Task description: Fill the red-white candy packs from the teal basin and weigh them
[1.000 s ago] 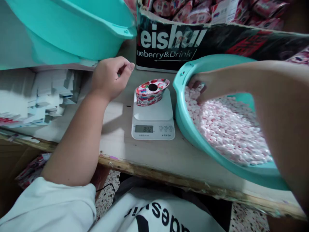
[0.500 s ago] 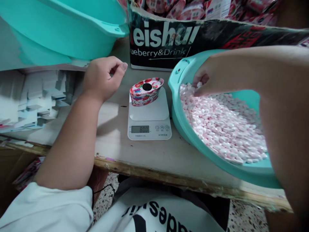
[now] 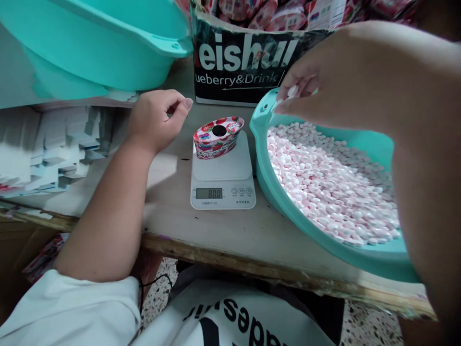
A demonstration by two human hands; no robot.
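While the right hand [image 3: 326, 84], fingers drawn together, pinches at least one small whitish tablet [image 3: 292, 91] above the far-left rim of a turquoise plastic basin [image 3: 269, 187] holding pale-pink tablets [image 3: 331, 192], the left hand [image 3: 153, 117] is loosely curled, contents indeterminable; between them, a red-and-white oval carton [image 3: 216, 145] stands on a white electronic scale [image 3: 223, 169] reading 80.0.

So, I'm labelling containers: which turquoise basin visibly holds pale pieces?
The right basin, beside the scale: pale pieces lie inside it. The left basin shows none in view.
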